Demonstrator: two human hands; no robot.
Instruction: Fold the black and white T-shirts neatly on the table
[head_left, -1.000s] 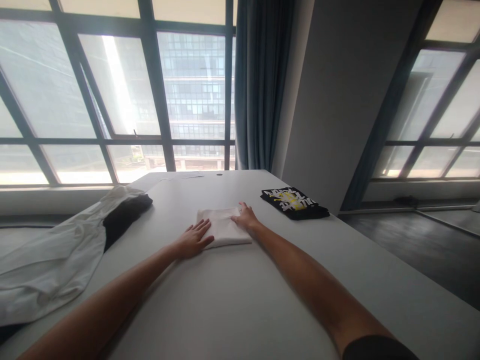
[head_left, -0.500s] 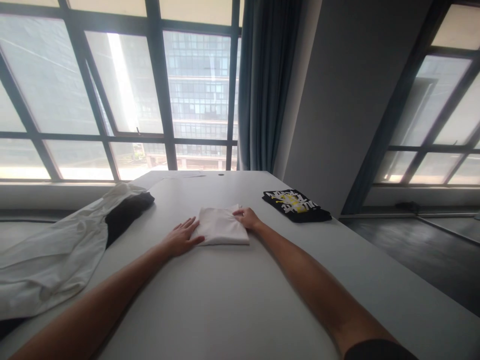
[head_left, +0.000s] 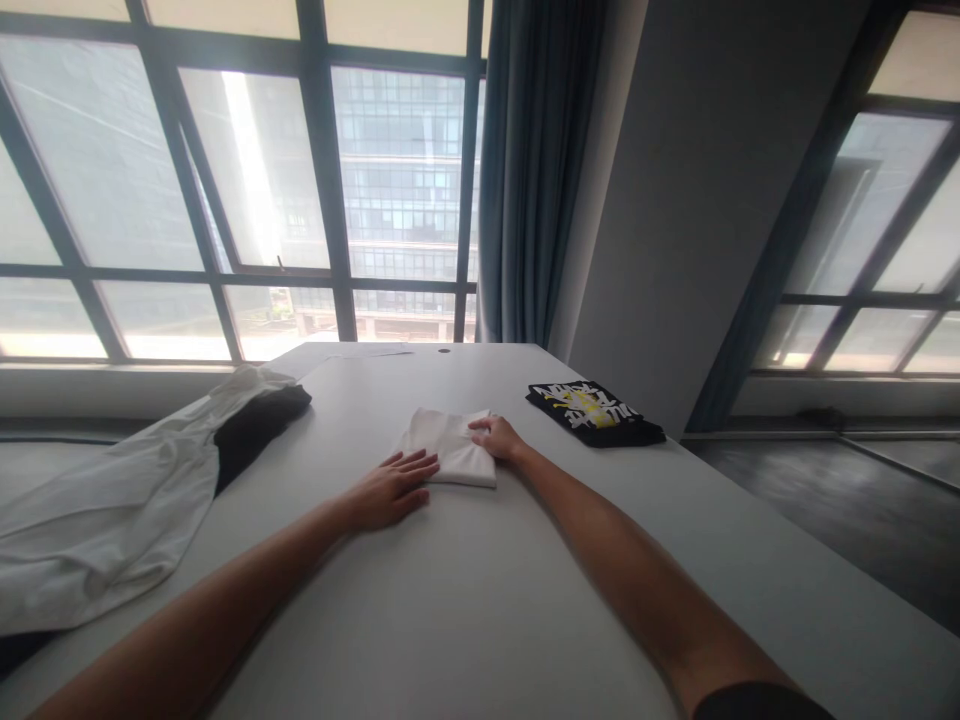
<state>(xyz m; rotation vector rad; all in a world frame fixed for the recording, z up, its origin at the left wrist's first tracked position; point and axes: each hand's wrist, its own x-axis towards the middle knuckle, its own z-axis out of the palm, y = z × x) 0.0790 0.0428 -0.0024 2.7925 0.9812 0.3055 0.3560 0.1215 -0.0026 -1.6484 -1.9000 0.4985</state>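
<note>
White shirt (head_left: 448, 452) folded small on desk (head_left: 480, 600); my left hand (head_left: 390, 490) flat, pressing near edge; right hand (head_left: 496, 438) gripping far corner; unfolded clothes pile (head_left: 112, 500) left.

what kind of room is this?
Probably an upper-floor office or studio used for folding clothes. A long white table stands by large grid windows facing a high-rise; on it lie a folded white garment under both hands, a folded black printed shirt and loose clothes.

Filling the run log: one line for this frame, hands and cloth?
left hand: flat, at near edge of folded white cloth | right hand: curled on its right edge | folded black shirt: apart, right | table
</note>
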